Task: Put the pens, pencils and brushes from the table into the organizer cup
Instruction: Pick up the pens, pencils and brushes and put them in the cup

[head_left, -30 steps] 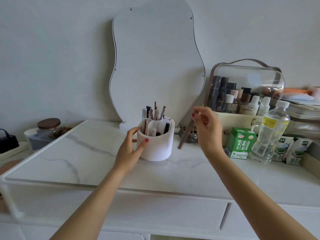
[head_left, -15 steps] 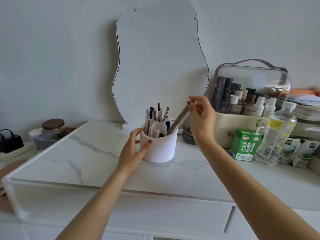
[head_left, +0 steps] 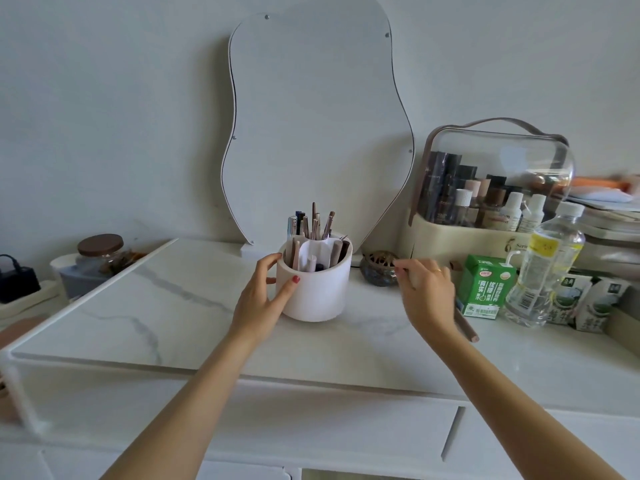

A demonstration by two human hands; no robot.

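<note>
The white organizer cup (head_left: 317, 289) stands mid-table with several pens, pencils and brushes (head_left: 313, 225) upright in its compartments. My left hand (head_left: 265, 292) grips the cup's left side, thumb on its front. My right hand (head_left: 427, 289) is low over the table to the right of the cup, its fingers pinched on the thin dark tip of a brown pencil (head_left: 467, 327). The pencil runs under my palm and its far end sticks out near my wrist, at or just above the tabletop.
A wavy mirror (head_left: 318, 126) leans on the wall behind the cup. A small dark bowl (head_left: 375, 270) sits between cup and right hand. A green carton (head_left: 486, 289), a water bottle (head_left: 545, 268) and a cosmetics case (head_left: 491, 192) crowd the right. A jar (head_left: 100, 252) stands at left.
My right hand let a brown pencil go into the cup, then dropped down and right to the table and closed on another one. My left hand stayed on the cup.
</note>
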